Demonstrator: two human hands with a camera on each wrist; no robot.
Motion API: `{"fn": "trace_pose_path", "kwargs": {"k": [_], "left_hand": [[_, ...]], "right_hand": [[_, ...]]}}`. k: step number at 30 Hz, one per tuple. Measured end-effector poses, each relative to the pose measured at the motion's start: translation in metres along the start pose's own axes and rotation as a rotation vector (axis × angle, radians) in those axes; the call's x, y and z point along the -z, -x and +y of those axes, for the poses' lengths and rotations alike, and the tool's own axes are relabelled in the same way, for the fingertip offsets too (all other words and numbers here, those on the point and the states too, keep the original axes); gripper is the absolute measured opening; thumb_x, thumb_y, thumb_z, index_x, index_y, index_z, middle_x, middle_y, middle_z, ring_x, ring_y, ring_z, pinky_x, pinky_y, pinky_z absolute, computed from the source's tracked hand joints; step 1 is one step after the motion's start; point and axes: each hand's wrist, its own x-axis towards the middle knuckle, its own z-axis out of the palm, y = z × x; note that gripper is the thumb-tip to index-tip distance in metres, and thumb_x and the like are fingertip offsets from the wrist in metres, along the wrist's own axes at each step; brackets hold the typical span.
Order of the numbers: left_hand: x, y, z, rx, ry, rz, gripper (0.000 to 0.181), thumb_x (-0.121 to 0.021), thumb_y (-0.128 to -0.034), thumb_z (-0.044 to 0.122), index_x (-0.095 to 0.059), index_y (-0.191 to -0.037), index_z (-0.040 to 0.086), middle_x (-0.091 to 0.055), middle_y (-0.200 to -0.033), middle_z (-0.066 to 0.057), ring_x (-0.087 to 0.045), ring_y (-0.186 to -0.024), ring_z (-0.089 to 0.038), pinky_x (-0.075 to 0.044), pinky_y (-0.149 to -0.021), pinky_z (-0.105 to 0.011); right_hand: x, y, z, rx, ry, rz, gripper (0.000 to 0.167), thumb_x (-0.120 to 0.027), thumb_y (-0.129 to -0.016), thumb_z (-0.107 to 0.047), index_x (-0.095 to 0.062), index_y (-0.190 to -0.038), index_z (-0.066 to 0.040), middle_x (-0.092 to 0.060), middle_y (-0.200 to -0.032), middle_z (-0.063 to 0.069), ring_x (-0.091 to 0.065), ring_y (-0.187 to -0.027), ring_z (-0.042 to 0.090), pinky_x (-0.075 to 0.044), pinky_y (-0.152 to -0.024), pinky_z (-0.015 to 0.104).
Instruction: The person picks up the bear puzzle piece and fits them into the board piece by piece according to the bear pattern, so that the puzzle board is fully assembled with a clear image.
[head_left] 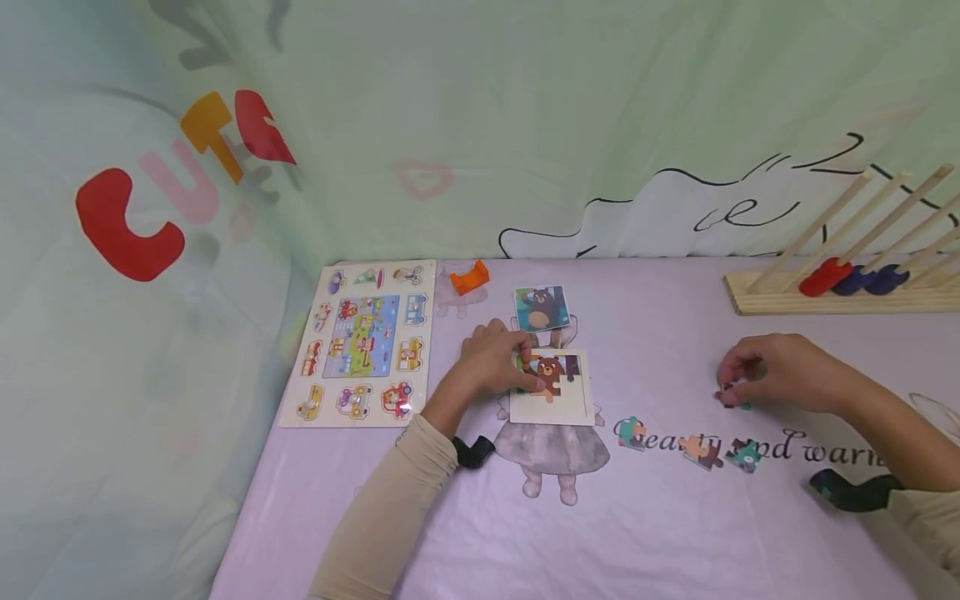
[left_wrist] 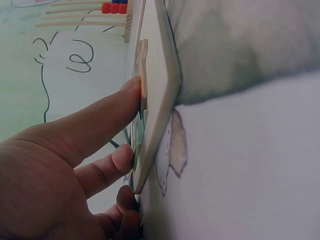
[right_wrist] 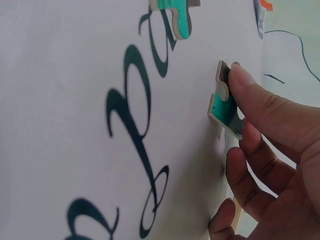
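Observation:
In the head view my left hand (head_left: 492,358) is on a square wooden puzzle board (head_left: 551,412), where joined pieces make up part of a brown bear (head_left: 549,368). My left thumb (left_wrist: 112,107) presses on the joined pieces, and a fingertip touches the board near its edge. To the right, my right hand (head_left: 783,372) pinches a jigsaw piece (right_wrist: 227,102), teal and dark, tilted just over the cloth. Between the hands lie loose jigsaw pieces: a teal one (head_left: 632,433), a peach-and-brown one (head_left: 702,451) and another teal one (head_left: 746,456).
A bear picture card (head_left: 542,308) lies behind the board. Left of it are a vehicle peg puzzle (head_left: 438,279) and an orange toy part (head_left: 470,277). At the back right stands a wooden rack (head_left: 757,300) with slanted rods and red and blue beads (head_left: 825,277). Printed fabric walls border the table.

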Motion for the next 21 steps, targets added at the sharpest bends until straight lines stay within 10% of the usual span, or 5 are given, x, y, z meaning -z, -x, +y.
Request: {"fn": "trace_pose_path", "kwargs": {"k": [21], "left_hand": [[-0.001,-0.001,0.000,0.000,-0.007,0.007,0.036,-0.087,-0.0757,0.051,-0.062,-0.085,0.027,-0.051,-0.107,-0.001,-0.045,-0.100,-0.022,-0.037,-0.084,-0.037]], "right_hand": [[-0.005,-0.011,-0.037,0.179,-0.150,-0.002,0.015,-0.081,-0.087,-0.028,-0.067,-0.092,-0.023,-0.062,-0.080,-0.009,-0.056,-0.079,0.008,-0.047,-0.069,0.023]]}}
